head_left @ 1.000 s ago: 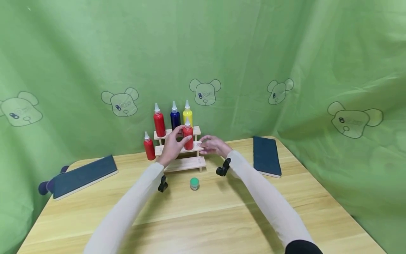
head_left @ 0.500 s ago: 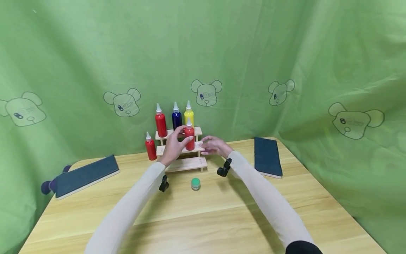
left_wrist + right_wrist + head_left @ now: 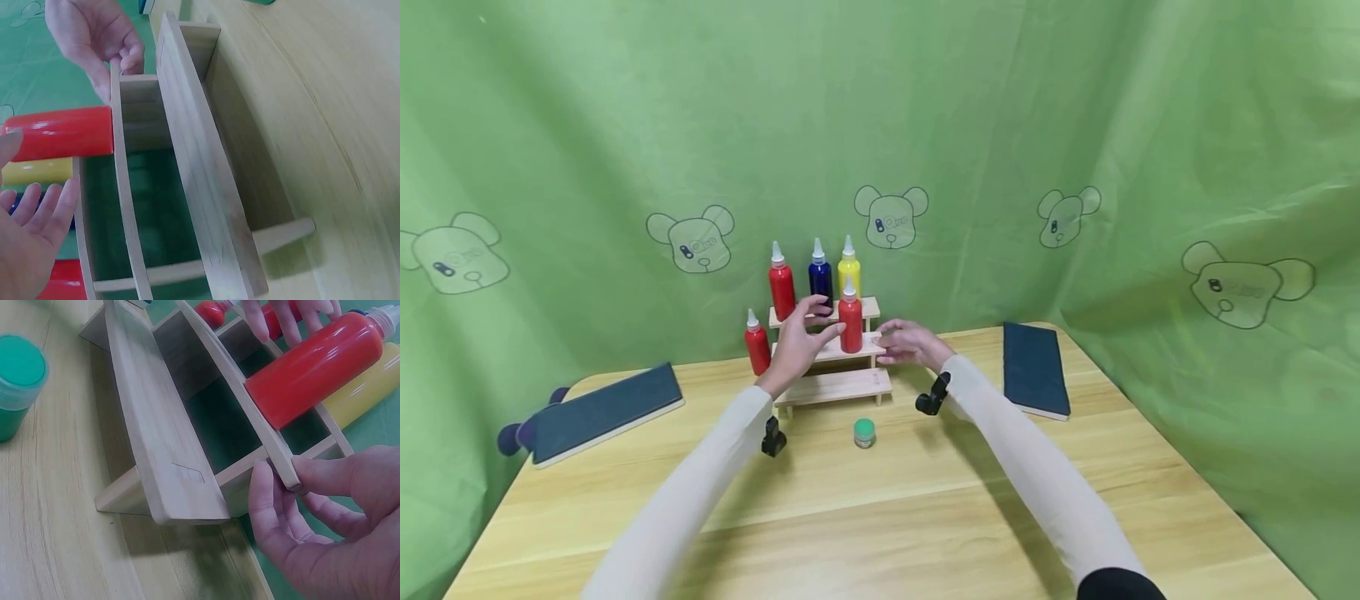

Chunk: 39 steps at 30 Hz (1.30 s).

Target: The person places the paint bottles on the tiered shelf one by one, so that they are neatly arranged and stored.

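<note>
A red squeeze bottle (image 3: 851, 325) with a pointed white cap stands upright at the right of the middle tier of a three-tier wooden display stand (image 3: 842, 385). Just left of the bottle, my left hand (image 3: 797, 343) is spread apart, its thumb tip close to the bottle's side. The fingers (image 3: 47, 215) look straight and hold nothing. My right hand (image 3: 325, 519) pinches the right end of the middle tier between thumb and fingers. On the top tier are another red bottle (image 3: 782, 292), a dark blue bottle (image 3: 821, 282) and a yellow bottle (image 3: 848, 270).
A smaller red bottle (image 3: 757, 348) stands on the table left of the stand. In front sits a small jar with a green lid (image 3: 864, 432). Dark blue books lie at left (image 3: 610, 414) and right (image 3: 1034, 369). A green curtain (image 3: 970, 125) hangs behind.
My left hand has let go of the red bottle on the middle tier and drawn back a little to the left, fingers spreading. The right hand stays at the stand's end.
</note>
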Each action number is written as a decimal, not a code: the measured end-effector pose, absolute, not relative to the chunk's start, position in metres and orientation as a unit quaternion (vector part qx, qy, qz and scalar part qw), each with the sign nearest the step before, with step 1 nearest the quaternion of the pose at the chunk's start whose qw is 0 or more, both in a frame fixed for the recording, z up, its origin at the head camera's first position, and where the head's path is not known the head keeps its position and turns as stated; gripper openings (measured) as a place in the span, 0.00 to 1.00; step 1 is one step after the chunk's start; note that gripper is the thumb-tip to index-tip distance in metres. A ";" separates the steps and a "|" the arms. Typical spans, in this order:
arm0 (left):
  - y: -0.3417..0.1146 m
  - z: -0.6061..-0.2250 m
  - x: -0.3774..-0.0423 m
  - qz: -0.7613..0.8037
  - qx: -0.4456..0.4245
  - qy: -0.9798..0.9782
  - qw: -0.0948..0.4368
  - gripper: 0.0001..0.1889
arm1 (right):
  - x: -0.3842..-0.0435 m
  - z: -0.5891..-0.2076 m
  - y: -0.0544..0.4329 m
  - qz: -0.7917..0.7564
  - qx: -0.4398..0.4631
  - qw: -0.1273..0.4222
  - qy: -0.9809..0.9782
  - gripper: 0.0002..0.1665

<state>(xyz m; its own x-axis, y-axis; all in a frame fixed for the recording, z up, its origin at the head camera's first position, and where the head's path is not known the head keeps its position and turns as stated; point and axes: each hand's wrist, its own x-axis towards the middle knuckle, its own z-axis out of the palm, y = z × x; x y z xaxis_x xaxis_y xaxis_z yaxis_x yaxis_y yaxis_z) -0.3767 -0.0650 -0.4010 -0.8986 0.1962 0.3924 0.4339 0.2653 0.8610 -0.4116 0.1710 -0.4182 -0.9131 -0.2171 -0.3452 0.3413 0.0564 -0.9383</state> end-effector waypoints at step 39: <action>-0.169 -0.421 -0.374 -0.533 -0.104 -0.803 0.244 0.14 | -0.419 -0.421 0.170 -0.697 0.045 0.208 0.685 0.20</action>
